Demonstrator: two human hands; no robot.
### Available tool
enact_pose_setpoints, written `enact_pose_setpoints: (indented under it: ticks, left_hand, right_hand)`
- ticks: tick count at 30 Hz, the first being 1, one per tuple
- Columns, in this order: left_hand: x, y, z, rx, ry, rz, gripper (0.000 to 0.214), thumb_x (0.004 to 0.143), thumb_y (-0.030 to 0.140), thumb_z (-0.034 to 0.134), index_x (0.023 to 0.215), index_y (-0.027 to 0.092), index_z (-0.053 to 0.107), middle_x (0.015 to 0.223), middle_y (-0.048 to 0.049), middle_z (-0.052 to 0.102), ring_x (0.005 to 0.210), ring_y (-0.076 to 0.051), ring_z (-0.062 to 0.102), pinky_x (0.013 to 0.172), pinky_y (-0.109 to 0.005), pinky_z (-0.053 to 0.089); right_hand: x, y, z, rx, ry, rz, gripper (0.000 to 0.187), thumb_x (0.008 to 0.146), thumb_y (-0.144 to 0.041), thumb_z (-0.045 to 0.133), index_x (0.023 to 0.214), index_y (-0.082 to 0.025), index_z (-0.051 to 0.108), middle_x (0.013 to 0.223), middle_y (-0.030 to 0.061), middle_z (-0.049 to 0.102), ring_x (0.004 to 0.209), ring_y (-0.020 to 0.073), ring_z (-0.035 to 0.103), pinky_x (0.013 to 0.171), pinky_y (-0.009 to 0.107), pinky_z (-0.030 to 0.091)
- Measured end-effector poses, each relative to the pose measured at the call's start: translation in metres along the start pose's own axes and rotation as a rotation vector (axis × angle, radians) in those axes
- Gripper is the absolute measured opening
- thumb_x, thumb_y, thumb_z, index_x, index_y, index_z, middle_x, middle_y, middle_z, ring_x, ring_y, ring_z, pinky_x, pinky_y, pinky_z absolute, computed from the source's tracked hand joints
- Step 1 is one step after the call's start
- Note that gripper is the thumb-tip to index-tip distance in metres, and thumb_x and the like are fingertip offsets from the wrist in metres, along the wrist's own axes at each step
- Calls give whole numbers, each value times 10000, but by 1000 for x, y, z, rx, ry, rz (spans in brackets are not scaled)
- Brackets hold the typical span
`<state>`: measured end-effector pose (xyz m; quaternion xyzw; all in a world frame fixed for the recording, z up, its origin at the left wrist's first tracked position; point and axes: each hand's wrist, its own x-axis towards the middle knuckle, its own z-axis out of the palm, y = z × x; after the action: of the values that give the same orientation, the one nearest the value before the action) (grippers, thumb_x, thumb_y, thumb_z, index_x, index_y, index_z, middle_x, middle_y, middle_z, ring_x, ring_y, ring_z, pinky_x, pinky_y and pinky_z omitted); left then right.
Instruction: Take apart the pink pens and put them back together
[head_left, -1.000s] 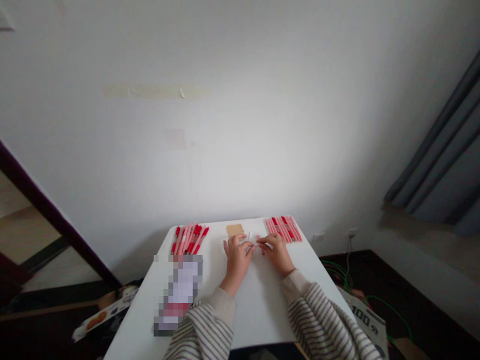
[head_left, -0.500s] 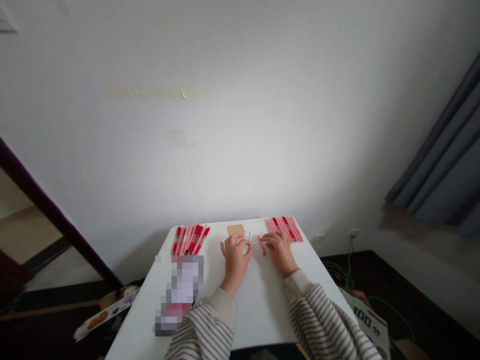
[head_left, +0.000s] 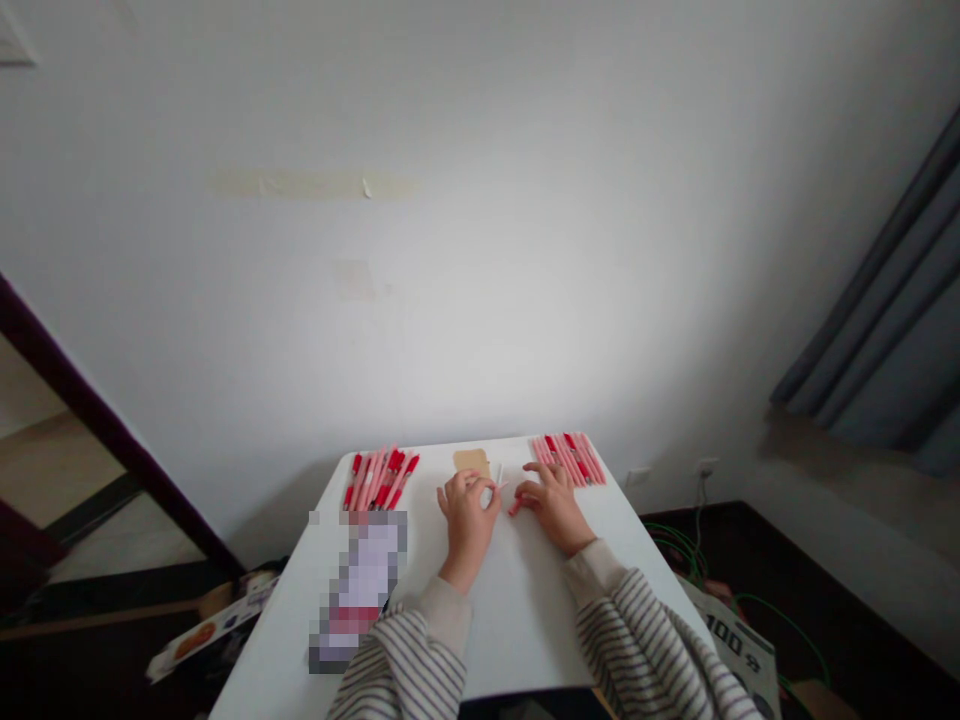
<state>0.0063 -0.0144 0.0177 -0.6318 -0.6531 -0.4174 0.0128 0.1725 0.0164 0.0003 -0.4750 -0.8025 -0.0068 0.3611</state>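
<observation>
Close together on the smooth white table (head_left: 517, 610), the left hand (head_left: 466, 515) pinches a thin white refill (head_left: 499, 478) while the right hand (head_left: 553, 505) grips a slim red pen barrel (head_left: 515, 506) (both fists curled).

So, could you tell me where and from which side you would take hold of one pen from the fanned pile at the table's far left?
I would likely pinch one of the pens in the left pile at mid-barrel, coming from above. They lie flat, side by side and partly overlapping, long axes running away from the person, so the top one is freest. The left hand is nearest.
</observation>
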Motion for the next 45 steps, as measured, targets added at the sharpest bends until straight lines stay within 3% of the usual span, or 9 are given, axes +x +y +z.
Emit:
enact_pose_setpoints:
  ticks: [9,30,45]
  left_hand:
    - [2,0,-2,-9,37,15,92,780,288,618,815,268,701,1031,-42,599,1038,-207,524,977,-427,344]
    - [1,5,-6,-37,-61,17,122,793,333,632,855,273,719,1053,-38,611,1062,-209,527,1050,-500,280]
    - [0,2,-2,-30,-94,-2,64,760,296,673,775,268,728,1097,-44,614,1067,-213,518,1083,-577,221]
  right_hand:
    - [5,9,3,110,106,56,135,906,-264,527,941,-250,656,928,50,650,985,236,484,882,376,388]
    - [4,3,-1,100,114,16,110,872,-256,597,941,-264,682,919,31,676,1005,242,464,889,385,364]
    - [3,2,3,147,125,17,128,872,-311,602,929,-298,716,944,31,645,972,222,496,888,384,387]
